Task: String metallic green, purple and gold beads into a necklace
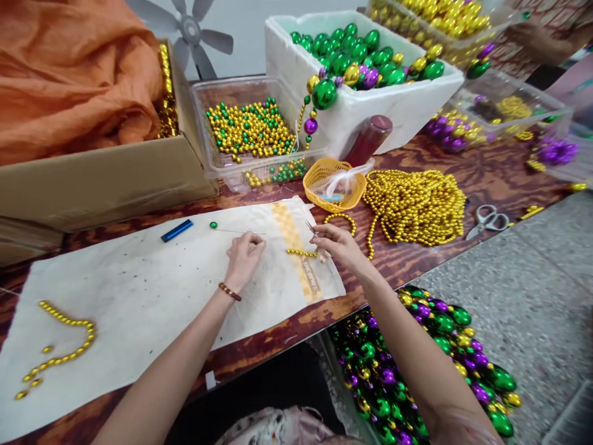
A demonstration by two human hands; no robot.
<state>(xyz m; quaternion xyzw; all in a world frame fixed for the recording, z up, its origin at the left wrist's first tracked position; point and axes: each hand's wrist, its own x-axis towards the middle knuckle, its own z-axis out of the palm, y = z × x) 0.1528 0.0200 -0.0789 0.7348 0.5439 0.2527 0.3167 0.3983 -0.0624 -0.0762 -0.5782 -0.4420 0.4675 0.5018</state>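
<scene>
My left hand point(245, 258) is closed over the white cloth point(152, 278), fingertips pressed together. What it pinches is too small to make out, though a fine thread trails below it. Just beyond its fingers, a thin straight line runs to a green bead point(214, 225). In my right hand point(338, 246) is a thin metal tool point(311, 227) with two pointed tips; its handle is mostly hidden by the fingers. A short string of gold beads point(300, 252) lies beside that hand, over the cloth's yellow stripe. A blue bar-shaped object point(176, 230) rests left of the green bead.
Beyond the cloth stand a yellow basket point(315, 196), a clear bin point(199, 102) of small beads and a foam box point(407, 108) of green ornaments. Gold bead strands point(417, 207) and scissors point(487, 221) lie rightward. Another person's hand point(532, 40) shows at upper right.
</scene>
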